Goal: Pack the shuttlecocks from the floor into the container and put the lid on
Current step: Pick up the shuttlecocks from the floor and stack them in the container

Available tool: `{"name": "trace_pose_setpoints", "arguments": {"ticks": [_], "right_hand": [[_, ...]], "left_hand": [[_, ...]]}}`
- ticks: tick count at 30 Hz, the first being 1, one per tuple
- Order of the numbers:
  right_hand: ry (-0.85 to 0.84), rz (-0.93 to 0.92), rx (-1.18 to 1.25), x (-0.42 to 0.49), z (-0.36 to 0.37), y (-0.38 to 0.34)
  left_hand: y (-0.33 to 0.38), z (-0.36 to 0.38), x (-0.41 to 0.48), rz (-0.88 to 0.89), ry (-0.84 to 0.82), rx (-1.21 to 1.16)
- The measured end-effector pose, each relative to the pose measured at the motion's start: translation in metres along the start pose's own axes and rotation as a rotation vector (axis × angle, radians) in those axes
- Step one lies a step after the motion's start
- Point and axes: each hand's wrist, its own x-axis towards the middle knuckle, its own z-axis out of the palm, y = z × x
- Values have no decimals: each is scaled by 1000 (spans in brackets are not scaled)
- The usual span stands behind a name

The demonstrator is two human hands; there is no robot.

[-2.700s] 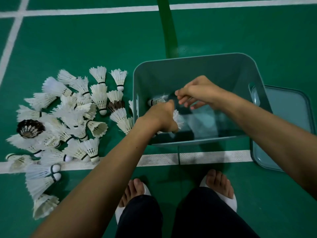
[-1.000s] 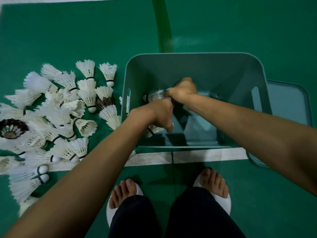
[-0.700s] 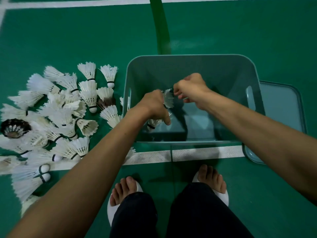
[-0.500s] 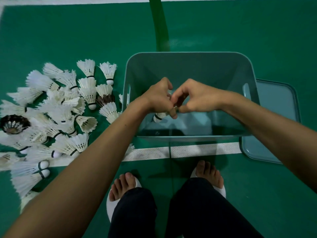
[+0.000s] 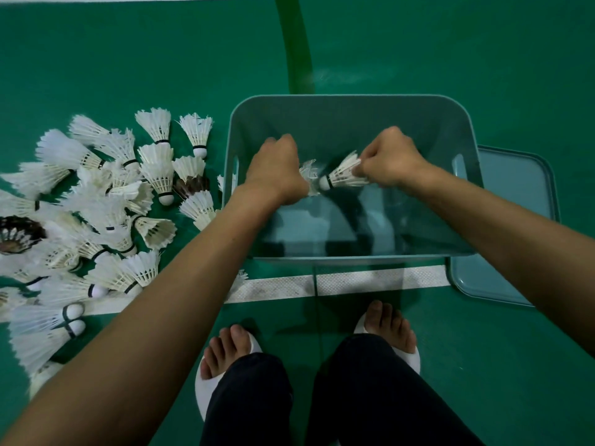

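A grey-green plastic container stands open on the green court floor, with both my hands above its inside. My right hand pinches a white shuttlecock by its feathers, cork pointing left. My left hand grips another shuttlecock; only its frayed feathers show beside my fist. The two shuttlecocks nearly touch. A large heap of white shuttlecocks lies on the floor left of the container. The matching lid lies flat on the floor at the container's right side.
A dark-feathered shuttlecock sits at the heap's left edge, another near the container. A white court line runs under the container's near wall. My feet in white slippers stand just behind it.
My hands, pressed together half a second ago, have drawn apart over the container, each now holding a separate shuttlecock. The container and floor heap have not moved.
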Motion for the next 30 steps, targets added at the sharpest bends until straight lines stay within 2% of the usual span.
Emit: {"name": "trace_pose_setpoints", "arguments": {"ticks": [2, 5, 8, 13, 17, 20, 23, 25, 27, 30], "right_hand": [[-5, 190, 104, 12, 11, 0], [-76, 285, 264, 27, 34, -12], [-130, 302, 358, 36, 56, -25], [-112, 338, 427, 44, 61, -27], [-120, 327, 495, 35, 59, -23], [-25, 331, 472, 28, 53, -22], [101, 293, 295, 9, 31, -28], [186, 217, 210, -9, 11, -38], [258, 84, 280, -33, -5, -55], [258, -208, 581, -89, -13, -93]], "left_hand": [[-1, 3, 3, -89, -39, 157], [-5, 10, 10, -102, -246, 286], [-12, 15, 17, -56, -336, 312], [-17, 19, 23, -65, -428, 365], [-16, 20, 23, -53, -435, 410], [-11, 9, 17, -8, -410, 355], [-2, -19, -4, 109, -277, 179], [-2, -41, -25, 192, -83, 66], [-9, -60, -54, 257, 204, -87], [-36, -76, -103, 276, 632, -358]]}}
